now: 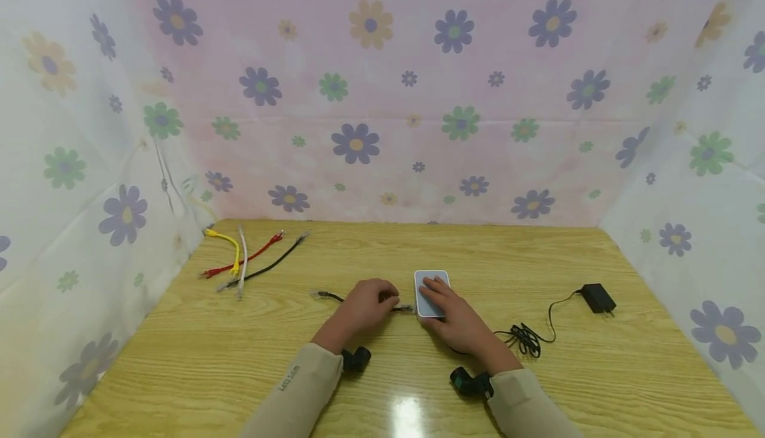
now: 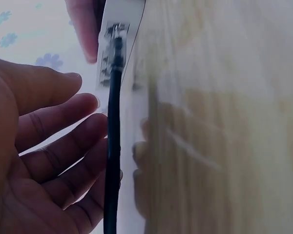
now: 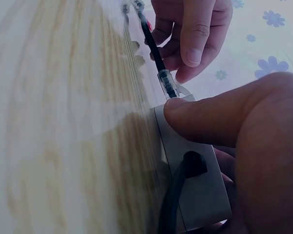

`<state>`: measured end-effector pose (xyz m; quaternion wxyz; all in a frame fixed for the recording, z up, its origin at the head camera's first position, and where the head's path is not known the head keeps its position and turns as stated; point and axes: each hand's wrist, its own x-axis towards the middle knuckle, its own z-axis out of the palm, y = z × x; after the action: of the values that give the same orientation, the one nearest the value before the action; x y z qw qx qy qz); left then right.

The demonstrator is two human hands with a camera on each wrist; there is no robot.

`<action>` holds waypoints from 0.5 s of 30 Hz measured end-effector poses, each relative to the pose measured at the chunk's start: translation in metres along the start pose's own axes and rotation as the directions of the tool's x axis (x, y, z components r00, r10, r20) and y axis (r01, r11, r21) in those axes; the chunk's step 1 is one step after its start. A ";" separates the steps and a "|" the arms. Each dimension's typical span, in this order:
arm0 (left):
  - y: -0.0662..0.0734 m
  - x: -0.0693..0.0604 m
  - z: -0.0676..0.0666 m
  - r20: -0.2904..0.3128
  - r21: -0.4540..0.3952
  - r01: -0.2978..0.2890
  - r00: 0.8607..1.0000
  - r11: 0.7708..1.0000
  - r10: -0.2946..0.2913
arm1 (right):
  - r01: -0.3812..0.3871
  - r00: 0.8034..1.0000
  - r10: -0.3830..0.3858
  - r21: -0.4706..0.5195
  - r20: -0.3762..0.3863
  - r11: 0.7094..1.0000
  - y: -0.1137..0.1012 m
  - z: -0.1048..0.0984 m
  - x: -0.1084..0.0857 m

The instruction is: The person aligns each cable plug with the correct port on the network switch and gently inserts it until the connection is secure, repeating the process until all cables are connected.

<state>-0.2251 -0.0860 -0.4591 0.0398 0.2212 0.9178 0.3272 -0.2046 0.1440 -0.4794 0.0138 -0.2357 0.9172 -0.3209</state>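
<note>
On the table lies a small white box with a grey top, a network switch [image 1: 425,306]. A short black Ethernet cable [image 2: 113,122] has one clear plug [image 3: 168,84] in a port on the switch's left side; its other end lies on the table. My left hand [image 1: 366,305] hovers at this cable, fingers loosely bent behind it and thumb apart, not pinching it. My right hand [image 1: 457,322] holds the switch, fingers over its top and thumb [image 3: 205,117] against the near side. A black power lead [image 3: 175,200] enters that near side.
At the back left lie a yellow cable [image 1: 230,240], a white cable [image 1: 242,259], a red cable [image 1: 259,251] and another black cable [image 1: 275,263], overlapping. To the right is a black power adapter [image 1: 597,298] with its cord coiled [image 1: 526,340]. Flowered cloth hangs around the table.
</note>
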 end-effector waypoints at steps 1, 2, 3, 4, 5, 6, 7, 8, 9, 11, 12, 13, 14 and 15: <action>-0.001 0.000 -0.001 0.001 -0.004 0.008 1.000 1.000 -0.008 | -0.001 1.000 0.001 0.000 0.000 1.000 0.000 0.000 0.000; -0.003 0.001 -0.003 0.000 -0.007 0.017 1.000 1.000 -0.017 | -0.002 1.000 0.002 -0.001 0.000 1.000 0.000 0.000 0.000; -0.005 0.001 -0.004 -0.001 -0.012 0.023 1.000 1.000 -0.023 | -0.003 1.000 0.003 -0.001 -0.001 1.000 0.000 0.000 0.000; -0.007 0.001 -0.005 -0.003 -0.012 0.030 1.000 0.999 -0.030 | -0.005 1.000 0.005 -0.001 -0.001 1.000 0.000 0.000 0.000; -0.009 0.002 -0.007 -0.004 -0.012 0.033 0.999 0.999 -0.034 | -0.006 1.000 0.006 0.001 0.000 1.000 0.000 0.000 0.000; -0.011 0.002 -0.009 -0.007 -0.018 0.038 0.999 0.999 -0.038 | -0.006 1.000 0.006 0.000 0.000 1.000 0.000 0.001 0.000; -0.013 0.003 -0.011 -0.011 -0.017 0.037 0.999 0.999 -0.037 | -0.006 1.000 0.006 0.001 0.000 1.000 0.000 0.001 0.000; -0.015 0.004 -0.012 -0.018 -0.015 0.037 0.999 0.999 -0.038 | -0.005 1.000 0.005 0.000 0.001 1.000 0.000 0.001 0.000; -0.016 0.004 -0.015 -0.027 -0.011 0.039 0.999 0.999 -0.039 | -0.004 1.000 0.004 0.000 0.001 1.000 0.000 0.001 0.000; -0.019 0.005 -0.019 -0.042 -0.004 0.047 0.998 0.999 -0.047 | -0.002 1.000 0.002 -0.002 0.001 1.000 0.001 0.001 0.000; -0.021 0.006 -0.021 -0.052 -0.002 0.051 0.997 0.999 -0.051 | -0.001 1.000 0.001 -0.003 0.002 1.000 0.001 0.001 0.000; -0.023 0.006 -0.023 -0.062 0.003 0.056 0.997 0.998 -0.056 | 0.000 1.000 0.000 -0.004 0.004 1.000 0.001 0.001 0.000; -0.024 0.007 -0.026 -0.070 -0.002 0.067 0.995 0.998 -0.067 | -0.001 1.000 0.001 -0.006 0.006 1.000 0.001 0.001 0.000; -0.026 0.007 -0.028 -0.077 -0.001 0.077 0.994 0.997 -0.076 | -0.001 1.000 0.001 -0.005 0.007 1.000 0.001 0.001 0.000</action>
<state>-0.2469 -0.1171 -0.4527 0.0164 0.1731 0.9269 0.3327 -0.2050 0.1444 -0.4807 0.0166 -0.2365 0.9181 -0.3176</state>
